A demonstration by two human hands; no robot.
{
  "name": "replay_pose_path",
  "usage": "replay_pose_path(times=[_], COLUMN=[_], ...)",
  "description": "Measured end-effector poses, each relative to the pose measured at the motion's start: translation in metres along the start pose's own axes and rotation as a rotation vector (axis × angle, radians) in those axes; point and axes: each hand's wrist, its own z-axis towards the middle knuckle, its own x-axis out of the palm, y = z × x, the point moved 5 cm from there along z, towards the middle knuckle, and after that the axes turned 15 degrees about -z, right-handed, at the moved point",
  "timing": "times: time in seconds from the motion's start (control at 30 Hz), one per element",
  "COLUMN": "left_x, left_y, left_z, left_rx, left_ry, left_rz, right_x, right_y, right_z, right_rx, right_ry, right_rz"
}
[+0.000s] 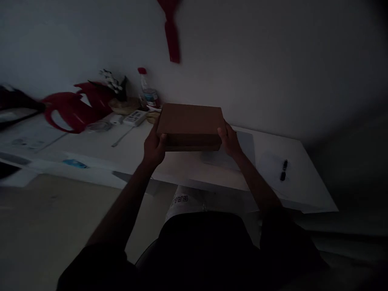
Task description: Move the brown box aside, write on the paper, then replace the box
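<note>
Fingers of left hand [155, 146] wrapped round near-left corner of box [190, 123], thumb on top edge; fingers of right hand [229, 140] curled round near-right corner likewise. Both hands closed on box, nothing else held.

Box held level, just above far part of desk [303, 178], close to wall [273, 60]; whether underside touches desk: unclear in dim light.

Risks, as judgement only:
- Grip limited to two near corners, so far edge unsupported; possible tipping away from body if hold loosens.
- Smooth cardboard faces; possible slipping through fingers.
- Clutter just behind and left of box: bottle with red cap [147, 91], white remote-like item [135, 118], small bowl [98, 126]. Possible knocking over of bottle if box swung leftward.
- Poor lighting; edges hard to judge, misplacement likely.

Appearance of box: flat, rectangular, plain brown, lid shut, no visible label or tape; wide and shallow, corners square, surface matte.

Elsewhere on desk: red cut-paper shape [71, 109] at left, papers [33, 135] beyond it, black pen [284, 169] well apart at right. Red hanging strip [171, 32] on wall above. Dark clothing and lap at bottom of view.
</note>
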Motion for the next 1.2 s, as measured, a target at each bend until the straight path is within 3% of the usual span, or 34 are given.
replay_pose_path(times=[0.23,0.43,0.67,1.2], left_x=[-0.051,-0.073,-0.078,-0.071], left_y=[0.020,0.026,0.047,0.066], left_z=[-0.022,-0.038,-0.054,-0.063], left_rx=[-0.041,-0.078,-0.125,-0.147], left_ry=[-0.090,-0.179,-0.198,-0.177], left_rz=[0.036,0.077,0.086,0.051], right_x=[0.057,0.094,0.112,0.120], right_y=[0.021,0.030,0.024,0.016], right_z=[0.012,0.011,0.005,-0.007], right_rx=[-0.049,-0.088,-0.070,-0.018], right_ry=[0.109,0.193,0.234,0.287], right_rz=[0.097,0.140,0.122,0.137])
